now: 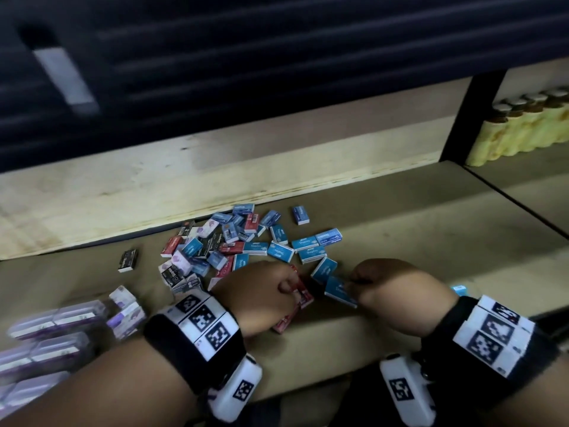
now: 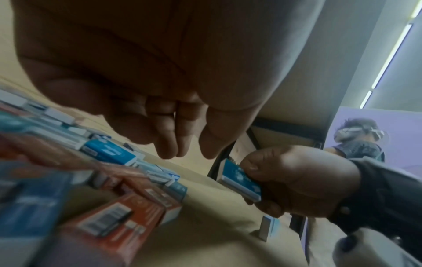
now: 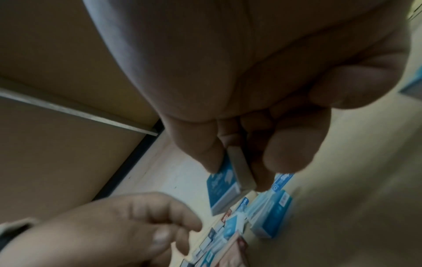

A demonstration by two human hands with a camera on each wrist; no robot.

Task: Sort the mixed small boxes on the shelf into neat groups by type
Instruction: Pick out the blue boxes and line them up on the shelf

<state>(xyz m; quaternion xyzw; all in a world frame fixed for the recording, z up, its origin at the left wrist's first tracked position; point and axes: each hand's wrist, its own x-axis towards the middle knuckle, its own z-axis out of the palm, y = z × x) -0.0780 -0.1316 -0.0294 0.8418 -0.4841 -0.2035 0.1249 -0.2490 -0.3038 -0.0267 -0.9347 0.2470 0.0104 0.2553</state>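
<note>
We note right hand [image 1: 397, 291] pinching blue box [image 1: 338, 289] between thumb and fingers. Left hand [image 1: 261, 295] at its 9 o'clock, fingers curled on red boxes [image 1: 303, 295]; mixed pile [image 1: 234, 245] at 12 o'clock.

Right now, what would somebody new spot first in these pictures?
Probably the messy heap of small blue, red and black cardboard boxes in the middle of the tan wooden shelf. Just in front, the right hand pinches one light blue box, while the left hand reaches over red boxes.
</note>
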